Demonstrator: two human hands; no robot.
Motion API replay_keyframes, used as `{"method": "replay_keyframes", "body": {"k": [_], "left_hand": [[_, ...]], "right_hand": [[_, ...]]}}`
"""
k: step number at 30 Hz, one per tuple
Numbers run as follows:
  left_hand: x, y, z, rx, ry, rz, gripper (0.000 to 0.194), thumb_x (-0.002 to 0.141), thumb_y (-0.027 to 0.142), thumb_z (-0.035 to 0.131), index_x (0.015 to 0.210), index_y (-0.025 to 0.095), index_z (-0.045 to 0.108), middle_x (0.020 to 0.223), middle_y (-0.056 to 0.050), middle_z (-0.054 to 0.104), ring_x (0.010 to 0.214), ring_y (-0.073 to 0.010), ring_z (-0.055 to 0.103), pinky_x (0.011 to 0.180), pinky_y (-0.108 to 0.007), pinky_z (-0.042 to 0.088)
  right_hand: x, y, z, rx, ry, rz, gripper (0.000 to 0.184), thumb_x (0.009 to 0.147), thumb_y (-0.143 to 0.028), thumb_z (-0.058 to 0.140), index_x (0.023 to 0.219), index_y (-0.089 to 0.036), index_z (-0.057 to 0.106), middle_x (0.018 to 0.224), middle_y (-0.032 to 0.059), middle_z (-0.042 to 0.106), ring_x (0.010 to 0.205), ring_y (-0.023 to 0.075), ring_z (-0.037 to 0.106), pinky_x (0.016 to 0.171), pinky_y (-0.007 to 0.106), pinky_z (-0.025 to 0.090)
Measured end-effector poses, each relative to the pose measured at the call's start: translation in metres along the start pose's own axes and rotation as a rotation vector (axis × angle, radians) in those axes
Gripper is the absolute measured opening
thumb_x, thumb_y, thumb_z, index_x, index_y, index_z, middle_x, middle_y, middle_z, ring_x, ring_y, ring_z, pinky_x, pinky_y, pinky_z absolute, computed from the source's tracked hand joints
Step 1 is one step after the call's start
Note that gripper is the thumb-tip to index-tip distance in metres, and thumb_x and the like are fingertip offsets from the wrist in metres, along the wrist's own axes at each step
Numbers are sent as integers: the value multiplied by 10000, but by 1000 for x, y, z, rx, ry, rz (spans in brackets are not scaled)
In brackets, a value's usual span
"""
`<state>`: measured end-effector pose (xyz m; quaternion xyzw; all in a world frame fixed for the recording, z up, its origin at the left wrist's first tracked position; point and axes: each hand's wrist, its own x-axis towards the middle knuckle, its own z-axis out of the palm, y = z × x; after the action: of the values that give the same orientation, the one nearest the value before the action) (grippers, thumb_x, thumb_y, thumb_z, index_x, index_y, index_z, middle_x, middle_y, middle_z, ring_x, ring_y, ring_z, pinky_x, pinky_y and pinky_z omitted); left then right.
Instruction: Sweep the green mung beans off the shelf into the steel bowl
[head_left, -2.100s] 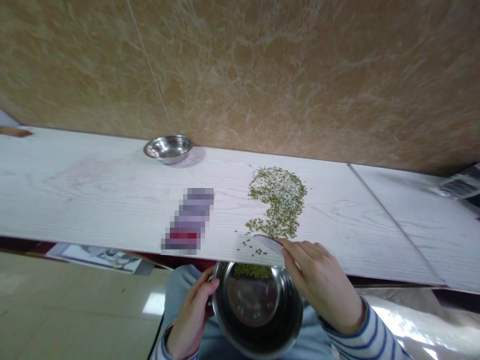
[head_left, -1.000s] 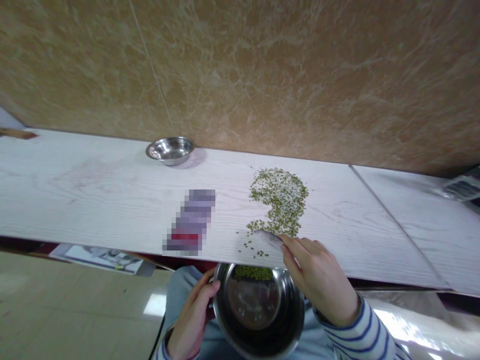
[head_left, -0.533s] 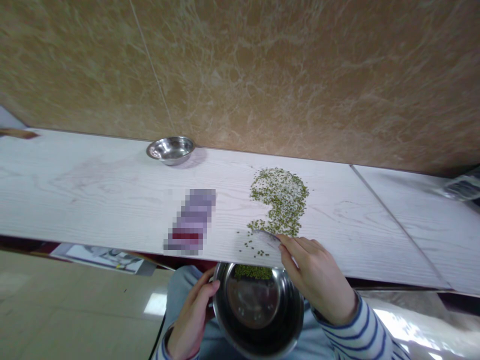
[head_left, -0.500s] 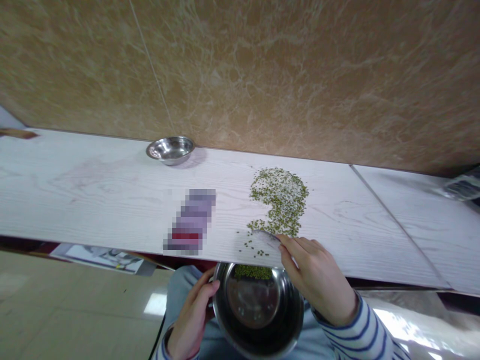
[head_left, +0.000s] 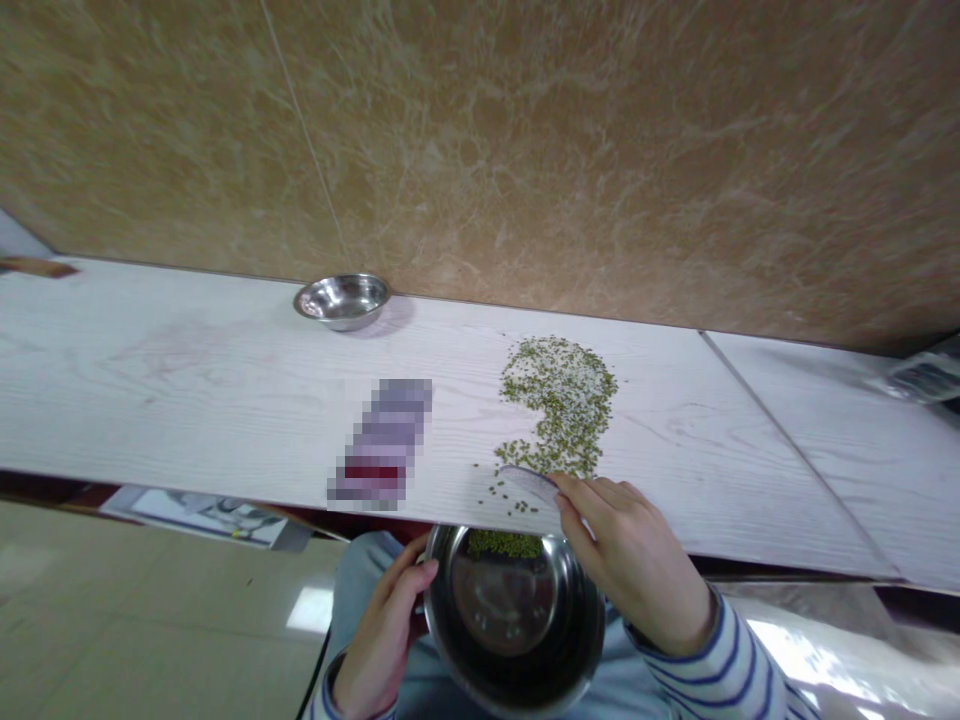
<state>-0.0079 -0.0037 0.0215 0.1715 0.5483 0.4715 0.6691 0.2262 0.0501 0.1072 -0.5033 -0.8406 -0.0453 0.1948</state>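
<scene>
My right hand pinches one end of a thin, curved greyish flat tool. That tool touches or hovers just over the tabletop at the near edge of a patch of small green beans, probably mung beans. Below the table edge, my left hand grips the left rim of a deep steel bowl, thumb on the outside near the top. Inside, a small heap of green beans lies against the far side. A few loose beans are scattered between the tool and the table edge.
A shallow steel bowl stands near the marbled wall. Left of the beans lies a blurred-out purple rectangle. A clear plastic item sits at the far right; papers jut out under the white table.
The greyish tool has shifted slightly towards me, with its blade tilted a little differently. The bowl has moved very slightly left. The bean patch looks almost the same.
</scene>
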Motion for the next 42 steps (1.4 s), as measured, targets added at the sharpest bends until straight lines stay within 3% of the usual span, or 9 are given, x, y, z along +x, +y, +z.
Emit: {"method": "replay_keyframes", "body": {"k": [11, 20, 26, 37, 42], "left_hand": [[1, -1, -1, 0, -1, 6, 449, 733, 418, 707, 1120, 192, 710, 1040, -73, 785, 993, -302, 703, 658, -320, 537], [0, 1, -4, -3, 14, 24, 415, 732, 411, 709, 1087, 198, 720, 1092, -66, 777, 1064, -297, 682, 739, -327, 541], [1, 1, -4, -13, -9, 15, 432, 740, 421, 696, 1109, 196, 699, 1037, -72, 787, 952, -301, 716, 632, -319, 532], [2, 1, -10, -21, 52, 13, 461, 751, 416, 690, 1156, 195, 672, 1074, -80, 776, 1027, -307, 692, 607, -302, 510], [0, 4, -12, -28, 53, 25, 473, 720, 393, 715, 1145, 187, 698, 1029, -80, 783, 1091, -313, 670, 840, -370, 531]], "right_hand": [[5, 3, 5, -48, 62, 36, 277, 952, -151, 418, 1088, -139, 659, 858, 67, 748, 730, 192, 694, 683, 333, 511], [12, -2, 8, -20, 11, 35, 255, 932, -147, 473, 1106, -167, 657, 904, 62, 752, 772, 193, 695, 705, 325, 506], [15, -3, 9, -24, -2, 21, 260, 942, -152, 458, 1107, -178, 658, 880, 58, 745, 766, 184, 683, 712, 313, 496], [38, -9, 10, 28, -140, -18, 261, 948, -118, 485, 1131, -189, 657, 890, 52, 733, 811, 184, 665, 749, 309, 469], [34, -8, 7, 49, -152, -90, 239, 937, -98, 526, 1109, -204, 654, 933, 36, 737, 872, 199, 658, 756, 326, 455]]}}
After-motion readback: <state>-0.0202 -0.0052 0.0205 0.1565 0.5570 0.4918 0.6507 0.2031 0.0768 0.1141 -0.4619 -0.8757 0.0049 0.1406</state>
